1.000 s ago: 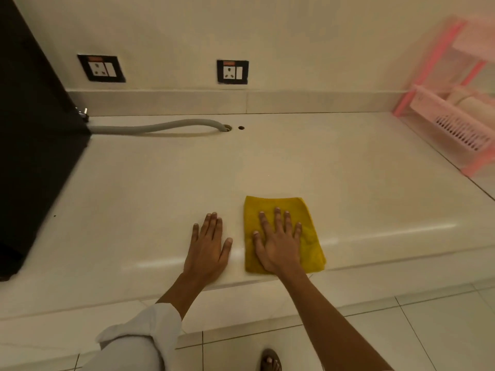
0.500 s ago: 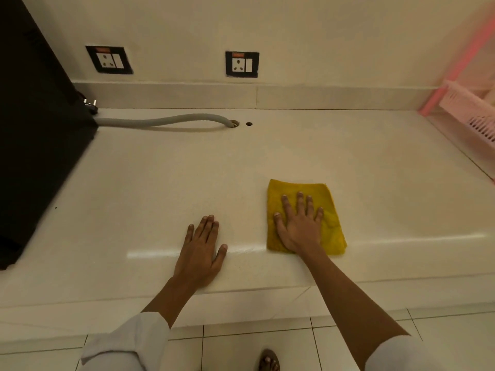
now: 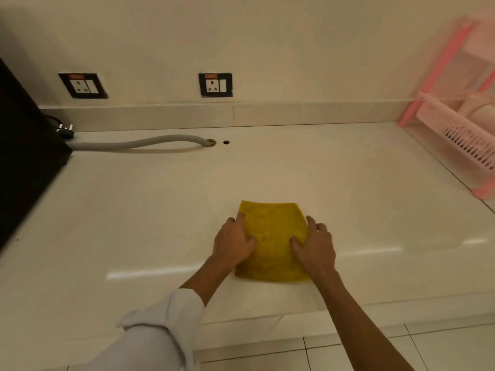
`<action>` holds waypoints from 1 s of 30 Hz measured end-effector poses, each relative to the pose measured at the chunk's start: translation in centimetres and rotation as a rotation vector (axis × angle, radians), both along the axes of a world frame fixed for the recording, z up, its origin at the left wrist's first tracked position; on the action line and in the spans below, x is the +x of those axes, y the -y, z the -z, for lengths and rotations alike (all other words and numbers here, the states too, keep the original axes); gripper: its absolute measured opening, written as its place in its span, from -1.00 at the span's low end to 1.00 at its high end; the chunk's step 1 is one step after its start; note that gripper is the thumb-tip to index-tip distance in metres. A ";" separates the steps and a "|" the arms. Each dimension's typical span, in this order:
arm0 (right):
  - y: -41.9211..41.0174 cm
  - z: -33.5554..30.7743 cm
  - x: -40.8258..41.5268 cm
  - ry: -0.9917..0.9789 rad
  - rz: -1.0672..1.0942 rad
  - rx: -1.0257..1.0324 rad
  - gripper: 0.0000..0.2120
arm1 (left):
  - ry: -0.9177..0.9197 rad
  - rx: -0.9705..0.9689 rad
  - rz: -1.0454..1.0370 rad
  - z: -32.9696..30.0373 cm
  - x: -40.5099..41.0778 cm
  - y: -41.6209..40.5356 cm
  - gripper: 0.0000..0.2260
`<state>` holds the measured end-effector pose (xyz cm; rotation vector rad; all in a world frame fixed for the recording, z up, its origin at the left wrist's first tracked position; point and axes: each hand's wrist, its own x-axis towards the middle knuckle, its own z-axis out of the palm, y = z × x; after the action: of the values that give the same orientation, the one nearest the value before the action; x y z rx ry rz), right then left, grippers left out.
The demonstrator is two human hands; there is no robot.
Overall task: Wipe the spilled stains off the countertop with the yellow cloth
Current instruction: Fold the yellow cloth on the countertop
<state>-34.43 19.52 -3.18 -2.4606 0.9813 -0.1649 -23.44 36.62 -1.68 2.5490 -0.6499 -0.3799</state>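
Both of your hands are on the yellow cloth [image 3: 272,242], which lies flat on the countertop [image 3: 160,210] close to its near edge. Your left hand [image 3: 234,243] sits on the cloth's left edge, fingers curled over the border and pressing down; your right hand [image 3: 314,246] mirrors it on the right edge, thumb on the fabric, other fingers off the far side. Neither is a fist and neither lifts the cloth, so I read this as pinning or gathering, not a full grasp. Whether the fingers have any fabric pinched underneath, I can't tell. The cloth looks folded into a rough square with its far edge beyond your fingertips and its near edge just back from your wrists. On progress: I see no obvious stain anywhere on the counter. The surface to the left of your left hand, to the right of your right hand and out ahead reads uniformly pale with only light glare bands, plus a few faint specks further ahead that could be crumbs or noise. My judgement is that the wiping is mostly done or the stains are too faint to show here. Possibly left is a pass over the area ahead, toward the grey hose [image 3: 134,143] and the wall sockets [image 3: 215,85]. The pink rack [image 3: 455,129], far right of your right hand, is well clear.
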 end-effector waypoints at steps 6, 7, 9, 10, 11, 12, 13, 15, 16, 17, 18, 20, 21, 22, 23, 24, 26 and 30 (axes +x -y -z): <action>1.3 0.6 1.6 0.066 -0.016 0.055 -0.38 | -0.093 0.098 -0.125 0.3 1.2 3.8 -0.32; 1.6 0.6 2.0 0.074 -0.008 0.067 -0.36 | -0.102 0.096 -0.150 0.3 1.6 4.0 -0.36; 2.1 0.5 2.9 0.081 0.010 0.075 -0.33 | -0.119 0.087 -0.182 0.2 2.3 4.5 -0.48; 2.4 0.4 3.4 0.081 0.018 0.069 -0.32 | -0.132 0.066 -0.198 0.1 2.7 4.8 -0.56; 2.7 0.4 3.9 0.083 0.022 0.060 -0.32 | -0.147 0.034 -0.216 0.0 3.1 5.2 -0.64; 3.0 0.4 4.3 0.087 0.020 0.054 -0.33 | -0.157 -0.002 -0.231 -0.2 3.6 5.5 -0.70; 3.3 0.3 4.7 0.094 0.017 0.055 -0.33 | -0.156 -0.033 -0.237 -0.2 4.0 5.9 -0.73; 4.2 0.4 5.2 0.118 0.023 0.070 -0.34 | -0.141 -0.088 -0.213 -0.3 5.0 6.6 -0.76; 4.6 0.3 5.4 0.132 0.031 0.079 -0.36 | -0.141 -0.118 -0.186 -0.3 5.6 7.0 -0.75; 5.1 0.2 5.6 0.148 0.039 0.086 -0.38 | -0.140 -0.147 -0.155 -0.4 6.2 7.4 -0.74; 5.7 0.0 5.8 0.169 0.043 0.084 -0.39 | -0.133 -0.171 -0.119 -0.5 6.8 7.9 -0.73; 7.2 -0.8 6.4 0.219 0.049 0.074 -0.41 | -0.111 -0.200 -0.038 -1.2 8.3 9.1 -0.69; 8.1 -1.2 6.7 0.249 0.050 0.066 -0.41 | -0.104 -0.214 0.003 -1.6 9.0 9.8 -0.66; 9.1 -1.7 7.1 0.279 0.049 0.056 -0.42 | -0.099 -0.231 0.045 -2.1 9.6 10.6 -0.61; 10.1 -2.2 7.4 0.305 0.050 0.045 -0.43 | -0.094 -0.247 0.085 -2.7 10.2 11.3 -0.56; 11.1 -2.7 7.7 0.329 0.049 0.032 -0.44 | -0.091 -0.258 0.118 -3.3 10.8 12.1 -0.51; 13.5 -3.8 8.4 0.368 0.041 0.007 -0.47 | -0.083 -0.253 0.171 -4.5 11.8 13.8 -0.39; 19.2 -5.8 10.0 0.412 0.017 0.006 -0.51 | -0.120 -0.201 0.277 -6.4 13.6 17.8 -0.20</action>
<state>-24.48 0.33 2.57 -2.2815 0.8174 -0.6448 -9.85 18.78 4.75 2.2328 -0.9480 -0.5289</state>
